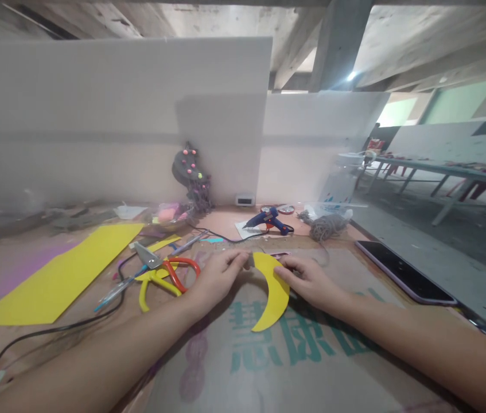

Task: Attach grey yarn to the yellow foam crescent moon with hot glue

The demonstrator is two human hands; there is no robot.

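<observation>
A yellow paper crescent (275, 295) is held up between my two hands, its lower tip pointing down and left. My right hand (305, 278) grips its outer curve, thumb in front. At the upper tip, my left hand (221, 275) is closed in a pinch; a small grey patch shows between its fingertips and the yellow, and I cannot tell what it is. Left of that hand lie scissors with red handles (182, 272) and a yellow-handled tool (156, 287), partly over yellow scraps. Beneath the crescent is a brown sheet (208, 373) with green printed characters.
A long yellow paper sheet (66, 275) lies at left, near a black cable (53, 328). Behind my hands are a blue glue gun (268, 219), grey yarn (327, 228) and a dark crescent ornament with beads (189, 166). A phone (401, 269) rests at the right edge.
</observation>
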